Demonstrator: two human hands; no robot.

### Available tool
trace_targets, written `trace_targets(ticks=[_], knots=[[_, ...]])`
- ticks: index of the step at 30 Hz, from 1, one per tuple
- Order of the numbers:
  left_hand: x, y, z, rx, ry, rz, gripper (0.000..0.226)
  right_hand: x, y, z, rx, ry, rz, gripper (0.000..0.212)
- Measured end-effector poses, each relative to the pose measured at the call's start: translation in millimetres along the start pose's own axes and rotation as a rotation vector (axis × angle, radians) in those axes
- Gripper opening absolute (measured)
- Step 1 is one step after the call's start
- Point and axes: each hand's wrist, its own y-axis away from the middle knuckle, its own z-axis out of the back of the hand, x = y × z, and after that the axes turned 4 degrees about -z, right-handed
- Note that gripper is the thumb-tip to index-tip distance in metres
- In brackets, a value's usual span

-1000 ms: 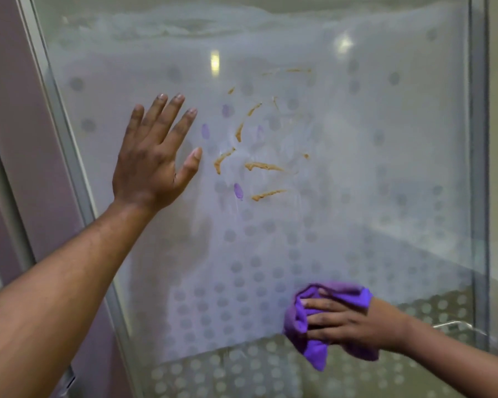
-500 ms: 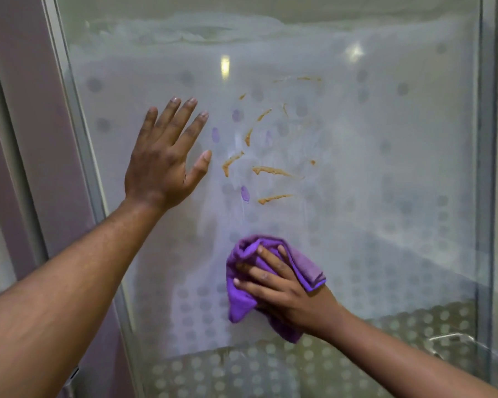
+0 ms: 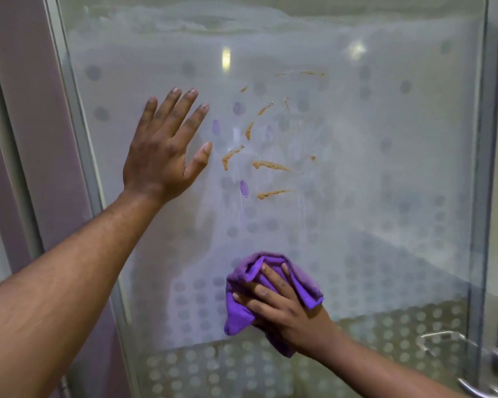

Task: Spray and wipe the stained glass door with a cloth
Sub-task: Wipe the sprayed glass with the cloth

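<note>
Your left hand (image 3: 163, 152) lies flat, fingers spread, on the glass door (image 3: 371, 182); your right hand (image 3: 282, 308) presses the bunched purple cloth (image 3: 239, 311) below the brown smears (image 3: 270, 165).

frosted dotted glass door (image 3: 385, 168) with brown smears (image 3: 270, 165) and purple smudges (image 3: 244, 187)
</note>
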Motion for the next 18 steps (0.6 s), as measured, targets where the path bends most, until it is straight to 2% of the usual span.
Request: trace_targets(ticks=[2,3,4,5,7,8,9,10,11,13,14,15,16,18], knots=[[-0.2,0.1,0.9,0.001,0.000,-0.002,0.062,-2.1,15.9,-6.4,0.029,0.003,0.119,0.042],[-0.4,0.4,1.0,0.002,0.000,-0.002,0.062,-1.6,28.1,-9.4,0.093,-0.119,0.139,0.042],[0.0,0.1,1.0,0.003,0.000,-0.003,0.062,-0.7,43.3,-11.5,0.213,-0.344,0.086,0.044],[0.6,-0.5,1.2,0.005,-0.001,-0.003,0.062,0.0,60.4,-10.1,0.332,-0.588,-0.033,0.048],[0.6,-0.2,1.3,0.009,-0.002,-0.001,0.062,3.9,87.3,2.3,0.433,-0.937,-0.352,0.066],[0.8,0.0,1.4,0.009,-0.006,-0.002,0.062,6.6,103.3,1.4,0.538,-1.131,-0.452,0.074],[0.8,0.1,1.7,0.009,-0.010,-0.002,0.062,1.9,117.5,3.5,0.602,-1.179,-0.516,0.075],[0.6,-0.1,2.0,0.010,-0.014,-0.004,0.061,-3.9,123.0,10.0,0.654,-1.137,-0.551,0.071],[0.1,-0.4,2.3,0.011,-0.015,-0.003,0.061,-9.8,123.0,9.6,0.688,-1.053,-0.495,0.065],[-0.5,-0.2,2.4,0.015,-0.010,0.003,0.061,-20.6,109.9,16.1,0.652,-0.794,-0.217,0.051],[-0.6,0.2,1.7,0.013,-0.005,0.004,0.061,-26.2,102.8,18.5,0.722,-0.616,-0.079,0.046],[-0.5,0.5,0.7,0.010,-0.002,0.003,0.061,-34.3,92.7,15.2,0.558,-0.500,0.128,0.043],[0.0,0.8,-0.3,0.006,-0.004,0.002,0.061,-43.4,79.1,14.3,0.528,-0.246,0.327,0.044],[1.7,1.0,-2.6,0.002,-0.005,-0.003,0.062,-40.6,61.3,12.7,0.359,0.031,0.390,0.056]])
